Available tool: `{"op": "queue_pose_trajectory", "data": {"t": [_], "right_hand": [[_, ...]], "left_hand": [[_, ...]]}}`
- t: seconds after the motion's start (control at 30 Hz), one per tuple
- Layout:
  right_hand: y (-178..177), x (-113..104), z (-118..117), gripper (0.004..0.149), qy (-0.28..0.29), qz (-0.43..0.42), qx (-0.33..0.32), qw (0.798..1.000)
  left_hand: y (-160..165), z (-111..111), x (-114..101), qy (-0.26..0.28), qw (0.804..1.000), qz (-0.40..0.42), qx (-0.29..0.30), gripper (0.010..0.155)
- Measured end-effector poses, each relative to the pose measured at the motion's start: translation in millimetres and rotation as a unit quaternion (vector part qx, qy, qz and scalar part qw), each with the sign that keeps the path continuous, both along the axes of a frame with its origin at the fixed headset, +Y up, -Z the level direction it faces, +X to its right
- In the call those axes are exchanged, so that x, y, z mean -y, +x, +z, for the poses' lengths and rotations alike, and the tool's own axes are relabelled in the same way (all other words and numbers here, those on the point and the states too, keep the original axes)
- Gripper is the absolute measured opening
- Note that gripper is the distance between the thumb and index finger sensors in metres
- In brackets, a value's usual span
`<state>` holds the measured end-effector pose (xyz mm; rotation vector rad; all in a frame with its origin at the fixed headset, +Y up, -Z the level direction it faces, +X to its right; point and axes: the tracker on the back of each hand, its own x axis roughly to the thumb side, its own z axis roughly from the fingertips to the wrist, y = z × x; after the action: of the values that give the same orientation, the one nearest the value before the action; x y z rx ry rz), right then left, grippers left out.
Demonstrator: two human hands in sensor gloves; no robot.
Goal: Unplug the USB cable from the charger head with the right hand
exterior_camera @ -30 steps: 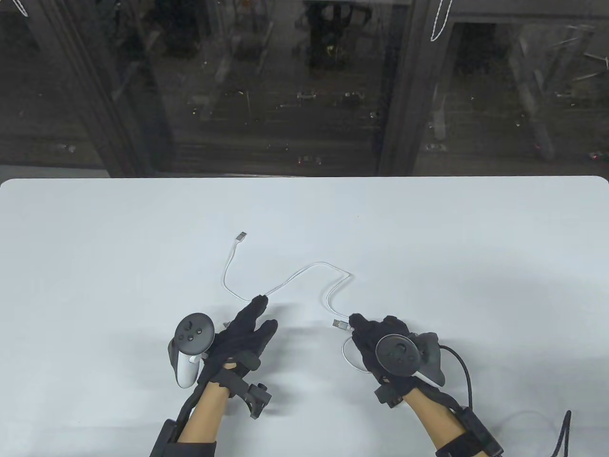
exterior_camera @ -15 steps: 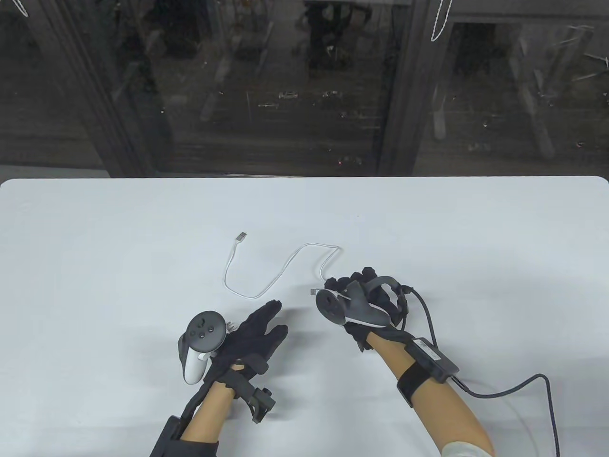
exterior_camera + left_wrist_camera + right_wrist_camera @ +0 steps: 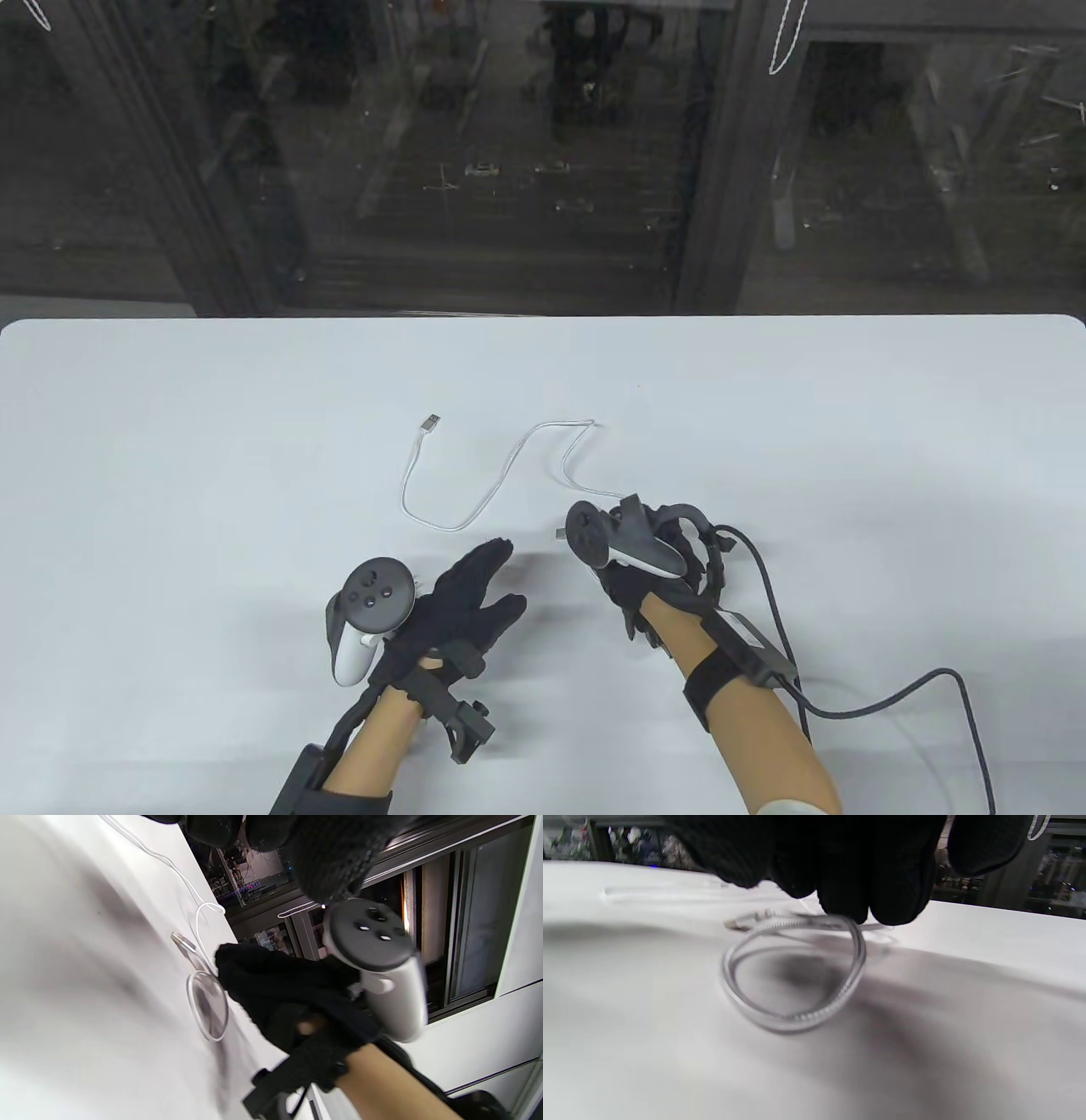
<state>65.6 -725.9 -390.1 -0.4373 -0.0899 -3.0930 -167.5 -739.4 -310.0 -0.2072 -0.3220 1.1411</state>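
Right hand (image 3: 645, 543) apparently pinches USB cable (image 3: 475, 509) beside its plug end

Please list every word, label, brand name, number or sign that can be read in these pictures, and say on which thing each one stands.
No text can be read in any view.
The left tracker shows only plain round buttons, with no lettering visible.
The grey box strapped to the right forearm shows no mark that can be made out.
The white USB cable and the table show no print.
The things behind the glass are too small and blurred to read.
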Motion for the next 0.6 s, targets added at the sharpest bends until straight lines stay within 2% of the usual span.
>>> {"op": "queue_pose_trajectory", "data": {"t": [0.17, 0.3, 0.43, 0.5, 0.57, 0.6], "right_hand": [[16, -29, 29, 0.055, 0.023, -0.105, -0.006, 0.994], [30, -36, 62, 0.061, 0.026, -0.233, -0.029, 0.972], [44, -17, 91, 0.073, -0.032, -0.350, -0.080, 0.933], [49, -2, 99, 0.078, -0.049, -0.371, -0.088, 0.923], [52, 21, 103, 0.081, -0.045, -0.375, -0.105, 0.920], [51, 25, 100, 0.083, -0.072, -0.341, -0.113, 0.930]], "left_hand": [[2, 1, 1, 0.004, 1.000, -0.013, 0.006, 0.075], [2, 4, 1, 0.014, 0.999, -0.028, 0.007, 0.076], [1, 10, -1, 0.052, 0.999, -0.015, -0.008, 0.074], [1, 13, -4, 0.074, 0.997, -0.025, -0.020, 0.074], [1, 15, -6, 0.091, 0.995, -0.033, -0.021, 0.075], [1, 15, -5, 0.098, 0.995, -0.028, -0.020, 0.076]]}}
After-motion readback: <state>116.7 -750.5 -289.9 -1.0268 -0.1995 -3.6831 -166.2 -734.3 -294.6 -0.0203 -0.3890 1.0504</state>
